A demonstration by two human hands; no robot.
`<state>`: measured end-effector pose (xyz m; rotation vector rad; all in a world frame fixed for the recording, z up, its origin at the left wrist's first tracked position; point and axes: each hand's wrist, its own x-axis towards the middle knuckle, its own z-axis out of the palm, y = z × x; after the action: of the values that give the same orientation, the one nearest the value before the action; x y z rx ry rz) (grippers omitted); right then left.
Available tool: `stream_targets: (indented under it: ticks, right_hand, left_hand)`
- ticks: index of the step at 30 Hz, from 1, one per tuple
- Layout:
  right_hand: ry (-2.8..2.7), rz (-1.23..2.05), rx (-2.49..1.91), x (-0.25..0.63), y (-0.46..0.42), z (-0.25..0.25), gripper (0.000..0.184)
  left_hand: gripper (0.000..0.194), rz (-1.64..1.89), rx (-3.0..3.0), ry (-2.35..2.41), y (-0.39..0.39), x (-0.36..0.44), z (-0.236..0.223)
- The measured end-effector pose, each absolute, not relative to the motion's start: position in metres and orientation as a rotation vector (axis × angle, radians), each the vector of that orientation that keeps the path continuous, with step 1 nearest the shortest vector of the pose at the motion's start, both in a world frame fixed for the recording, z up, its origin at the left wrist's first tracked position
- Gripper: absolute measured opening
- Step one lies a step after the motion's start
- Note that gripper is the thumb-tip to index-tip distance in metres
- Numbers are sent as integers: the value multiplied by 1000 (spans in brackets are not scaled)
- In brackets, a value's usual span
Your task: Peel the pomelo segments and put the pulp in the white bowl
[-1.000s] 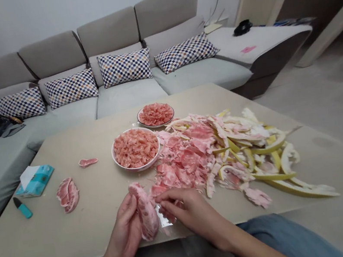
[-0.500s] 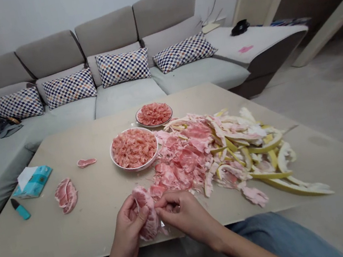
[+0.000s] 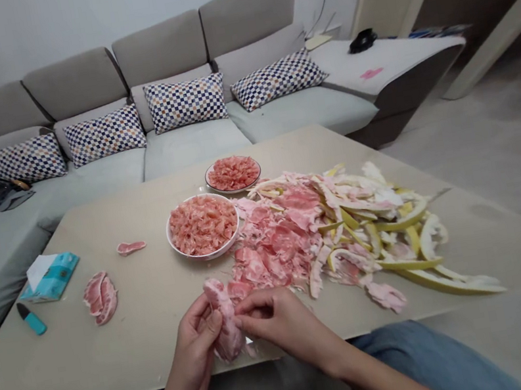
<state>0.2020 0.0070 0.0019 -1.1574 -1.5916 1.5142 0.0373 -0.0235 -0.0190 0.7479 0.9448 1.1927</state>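
Observation:
A pink pomelo segment [image 3: 226,327] is held upright near the table's front edge. My left hand [image 3: 197,338] grips it from the left, thumb across its face. My right hand [image 3: 278,318] pinches at the segment's right edge; its fingertips are closed on the skin there, though what exactly lies between them is hidden. Just beyond the hands is a heap of pink membrane [image 3: 276,245]. A white bowl [image 3: 208,255] filled with peeled pomelo flesh [image 3: 203,223] stands past the segment. More segment pieces [image 3: 100,298] lie to the left.
Thick yellow-green pomelo rind [image 3: 410,223] is piled on the right of the table [image 3: 140,195]. A dark-rimmed plate [image 3: 236,190] of flesh stands behind the bowl. On the left are a tissue pack [image 3: 57,277] and a teal-and-black knife [image 3: 32,319]. A sofa [image 3: 192,146] runs behind.
The left thumb has moved onto the segment's face, and the segment has turned slightly. My right fingers have drawn together at its edge. The view has shifted a little.

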Motion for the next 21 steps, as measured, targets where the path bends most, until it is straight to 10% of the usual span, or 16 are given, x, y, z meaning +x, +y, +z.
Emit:
stream_targets:
  ticks: [21]
  right_hand:
    - [-1526,1352,-1209,211,14,12,6]
  left_hand:
    - [46,1152,476,661,-22,28,-10]
